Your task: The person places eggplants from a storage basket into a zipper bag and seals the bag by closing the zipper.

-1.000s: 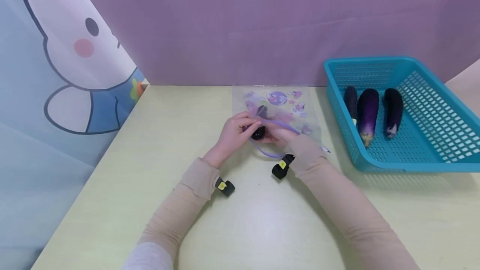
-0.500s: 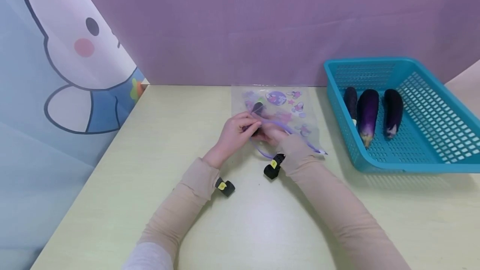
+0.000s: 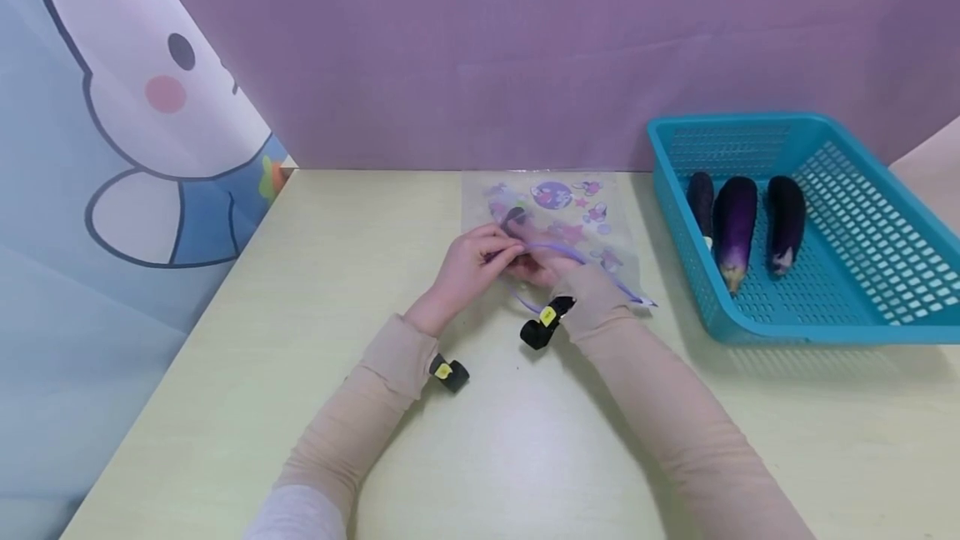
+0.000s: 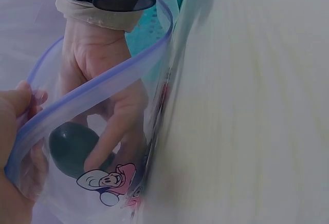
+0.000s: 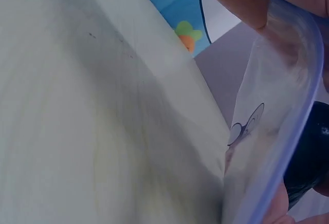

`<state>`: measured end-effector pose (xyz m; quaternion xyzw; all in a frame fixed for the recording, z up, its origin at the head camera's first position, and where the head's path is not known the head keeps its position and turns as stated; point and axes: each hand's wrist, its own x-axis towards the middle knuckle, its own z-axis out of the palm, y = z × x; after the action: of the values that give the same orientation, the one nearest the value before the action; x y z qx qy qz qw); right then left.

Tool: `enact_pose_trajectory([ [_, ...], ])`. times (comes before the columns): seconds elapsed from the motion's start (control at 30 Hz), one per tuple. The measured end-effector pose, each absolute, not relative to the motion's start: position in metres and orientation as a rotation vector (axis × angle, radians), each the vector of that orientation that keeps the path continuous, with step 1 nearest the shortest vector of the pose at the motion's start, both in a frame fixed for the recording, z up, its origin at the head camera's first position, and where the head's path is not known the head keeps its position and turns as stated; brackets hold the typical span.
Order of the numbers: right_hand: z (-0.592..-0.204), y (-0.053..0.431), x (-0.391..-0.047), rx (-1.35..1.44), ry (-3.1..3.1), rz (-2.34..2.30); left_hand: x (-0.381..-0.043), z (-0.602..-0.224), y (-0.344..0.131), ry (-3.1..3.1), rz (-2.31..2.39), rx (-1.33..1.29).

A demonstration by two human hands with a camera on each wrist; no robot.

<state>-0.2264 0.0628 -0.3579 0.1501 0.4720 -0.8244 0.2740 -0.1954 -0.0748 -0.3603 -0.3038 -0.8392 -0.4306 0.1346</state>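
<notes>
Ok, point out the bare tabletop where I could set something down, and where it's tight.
Bare table lies left of the left hand, up to the cartoon curtain. More lies in front, between the sleeves. It is crowded at the zip bag, where both hands work, and in the narrow strip before the blue basket holding three eggplants.

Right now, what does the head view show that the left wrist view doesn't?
Only the head view shows the teal basket with three eggplants and the whole table. Only the left wrist view shows the right hand's fingers inside the bag pushing the dark eggplant. Both show the left hand pinching the zip bag rim.
</notes>
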Motion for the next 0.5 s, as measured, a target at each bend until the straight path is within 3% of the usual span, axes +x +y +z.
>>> enact_pose_trajectory([
  [0.23, -0.371, 0.055, -0.230, 0.450, 1.292, -2.267, -0.195, -0.361, -0.074, -2.480, -1.249, -0.875],
  [0.3, -0.402, 0.055, -0.251, 0.414, 1.296, -2.259, -0.195, -0.362, -0.074, -2.487, -1.265, -0.872],
  [0.43, -0.508, 0.063, -0.326, 0.356, 1.148, -2.296, -0.196, -0.362, -0.075, -2.492, -1.270, -0.875],
  [0.5, -0.562, 0.071, -0.359, 0.418, 0.633, -2.454, -0.196, -0.362, -0.075, -2.492, -1.256, -0.876],
])
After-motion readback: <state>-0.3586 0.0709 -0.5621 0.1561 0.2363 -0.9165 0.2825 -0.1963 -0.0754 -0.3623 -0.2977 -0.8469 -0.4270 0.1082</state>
